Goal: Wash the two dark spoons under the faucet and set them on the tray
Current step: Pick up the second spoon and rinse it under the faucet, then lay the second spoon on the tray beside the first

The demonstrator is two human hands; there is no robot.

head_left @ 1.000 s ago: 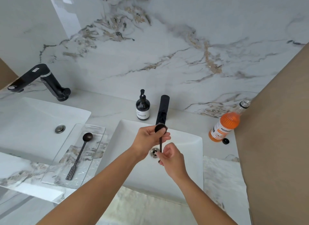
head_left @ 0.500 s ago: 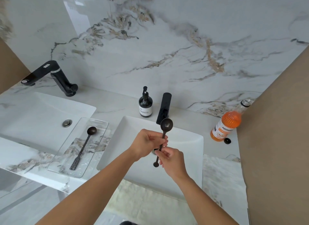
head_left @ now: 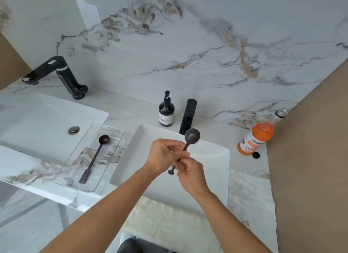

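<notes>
Head view: a dark round-bowled spoon is held over the right white basin, just in front of the black faucet. The left hand is closed around the middle of the thin handle, and the right hand pinches the lower part of it, so the grip of both hands is shut on this one spoon. The bowl is turned upward and toward the camera, probably so that its inside can be checked or rubbed; no running water can be seen. The handle ends in a small round knob below the fingers.

The second dark spoon is already laid on the clear tray, which rests on the marble tabletop between the two basins, to the left of the hands. Its handle is long and flat, with a perforated end pointing near. The tray seems to be of transparent glass or acrylic, with low edges that would keep drips in.

A dark soap dispenser stands left of the faucet, and an orange drink bottle stands far right, its black cap lying beside it. By judgement, one spoon is finished and this one is near to being carried over.
</notes>
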